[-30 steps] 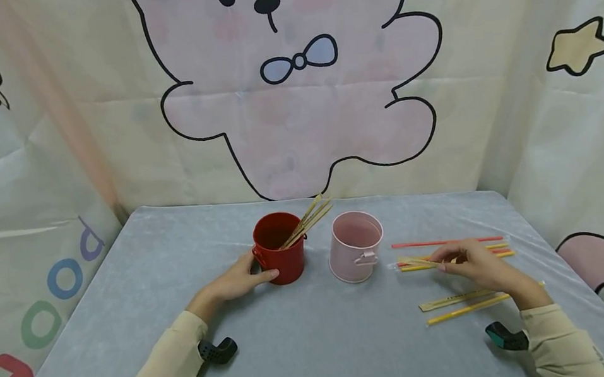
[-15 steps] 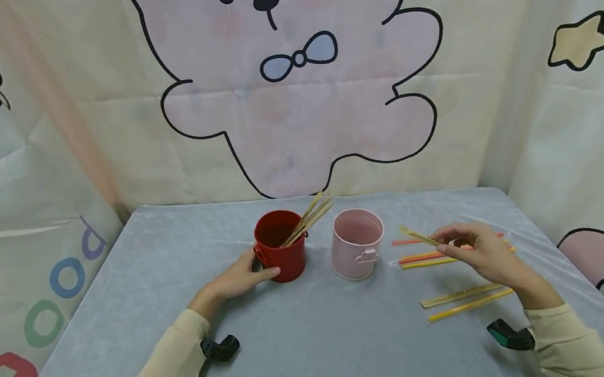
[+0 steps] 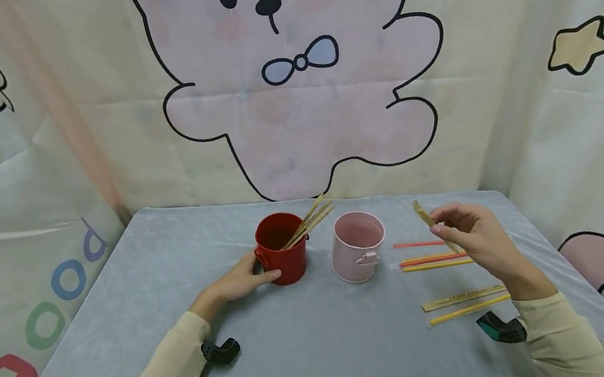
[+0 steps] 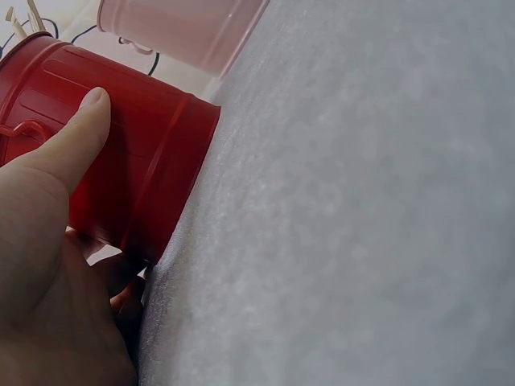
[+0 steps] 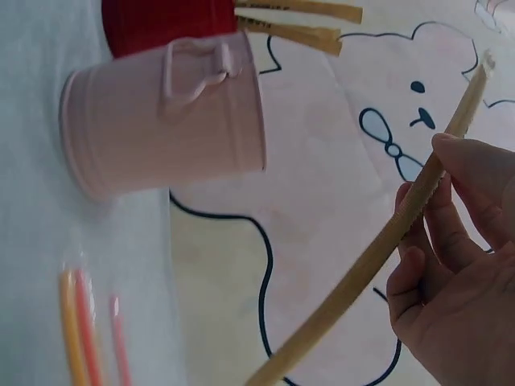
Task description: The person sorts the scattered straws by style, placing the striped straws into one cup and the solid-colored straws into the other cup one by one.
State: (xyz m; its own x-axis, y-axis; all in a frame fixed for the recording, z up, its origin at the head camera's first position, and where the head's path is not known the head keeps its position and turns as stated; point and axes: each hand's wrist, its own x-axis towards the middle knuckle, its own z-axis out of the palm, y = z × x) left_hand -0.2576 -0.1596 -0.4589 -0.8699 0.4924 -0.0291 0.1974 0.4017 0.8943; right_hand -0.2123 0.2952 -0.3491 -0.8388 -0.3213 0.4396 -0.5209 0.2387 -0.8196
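My left hand grips the lower side of a small red bucket standing on the table, thumb along its wall in the left wrist view. Several slim sticks in brown paper wrappers lean out of the bucket to the right. Above the table at right, my right hand pinches one paper-wrapped straw between thumb and fingers, tilted, one end pointing up and away. A small pink bucket with a wire handle stands between the hands; no contents show inside it.
Red, orange and yellow straws in clear wraps lie under the right hand. Nearer the front are another paper-wrapped straw and a yellow straw. A printed curtain hangs behind the grey-blue tablecloth.
My right hand has lifted the paper-wrapped straw off the row of straws, raising and tilting it more upright. The left hand stays on the red bucket.
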